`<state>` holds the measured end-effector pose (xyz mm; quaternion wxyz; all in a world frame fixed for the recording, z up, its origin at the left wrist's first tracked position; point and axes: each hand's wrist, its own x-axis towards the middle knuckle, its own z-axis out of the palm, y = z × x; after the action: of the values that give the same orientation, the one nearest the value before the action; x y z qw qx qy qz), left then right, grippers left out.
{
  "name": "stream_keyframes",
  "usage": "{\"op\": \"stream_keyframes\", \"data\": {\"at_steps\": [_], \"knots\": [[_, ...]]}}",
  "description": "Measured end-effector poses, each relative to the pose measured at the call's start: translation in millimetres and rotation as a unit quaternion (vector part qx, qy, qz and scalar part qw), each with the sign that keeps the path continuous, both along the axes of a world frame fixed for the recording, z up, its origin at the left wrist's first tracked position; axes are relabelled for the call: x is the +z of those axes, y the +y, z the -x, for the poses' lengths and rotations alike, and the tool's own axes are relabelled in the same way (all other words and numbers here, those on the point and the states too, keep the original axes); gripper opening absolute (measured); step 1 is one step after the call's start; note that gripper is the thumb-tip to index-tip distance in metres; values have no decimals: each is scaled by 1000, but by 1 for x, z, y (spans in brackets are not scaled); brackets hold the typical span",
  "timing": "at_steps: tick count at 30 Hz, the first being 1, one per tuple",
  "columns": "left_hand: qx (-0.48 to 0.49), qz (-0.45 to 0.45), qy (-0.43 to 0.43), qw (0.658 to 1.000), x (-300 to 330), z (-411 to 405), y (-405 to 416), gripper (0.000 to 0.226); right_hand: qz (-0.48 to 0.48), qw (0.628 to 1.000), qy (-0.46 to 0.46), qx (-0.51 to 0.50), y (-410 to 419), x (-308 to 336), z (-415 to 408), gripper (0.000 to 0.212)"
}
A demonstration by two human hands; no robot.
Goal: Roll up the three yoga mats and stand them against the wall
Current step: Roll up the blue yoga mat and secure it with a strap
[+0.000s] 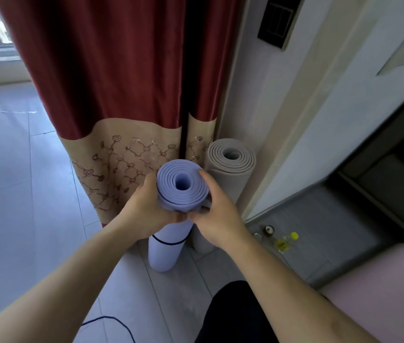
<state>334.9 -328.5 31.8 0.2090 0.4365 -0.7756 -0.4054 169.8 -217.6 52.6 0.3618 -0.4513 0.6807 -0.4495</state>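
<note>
Both hands, left (146, 209) and right (217, 214), grip the blue mat (168, 246) near its top; it stands on the floor beside the grey mat (230, 169). Foam: probably light, springy; hold around the roll.

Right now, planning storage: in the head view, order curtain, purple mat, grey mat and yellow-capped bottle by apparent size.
1. curtain
2. purple mat and grey mat: unsure, purple is nearer and both are partly hidden
3. bottle

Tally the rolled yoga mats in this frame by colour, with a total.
Purple mat, standing upright, top gripped by both hands: 1
Grey mat, standing upright in the corner by the curtain: 1
Total rolled mats in view: 2. A third is not visible.
</note>
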Motion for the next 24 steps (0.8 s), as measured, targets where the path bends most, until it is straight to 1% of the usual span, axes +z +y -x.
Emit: {"op": "stream_keyframes", "data": {"at_steps": [6, 12, 17, 19, 22, 24], "knots": [[28, -39, 12, 999, 8, 1, 10, 108, -12, 1000, 24, -2, 2, 7, 0, 95], [27, -41, -4, 999, 13, 4, 18, 110, -22, 999, 31, 1, 6, 9, 5, 92], [34, 16, -20, 999, 22, 9, 18, 122, -20, 999, 29, 0, 11, 13, 10, 80], [35, 12, -41, 998, 27, 11, 20, 122, -29, 999, 30, -3, 11, 16, 12, 75], [35, -9, -82, 996, 38, 11, 21, 123, -36, 999, 13, -9, 14, 26, 19, 74], [33, -4, -87, 996, 45, 12, 22, 118, -40, 999, -1, -12, 20, 35, 25, 69]]}}
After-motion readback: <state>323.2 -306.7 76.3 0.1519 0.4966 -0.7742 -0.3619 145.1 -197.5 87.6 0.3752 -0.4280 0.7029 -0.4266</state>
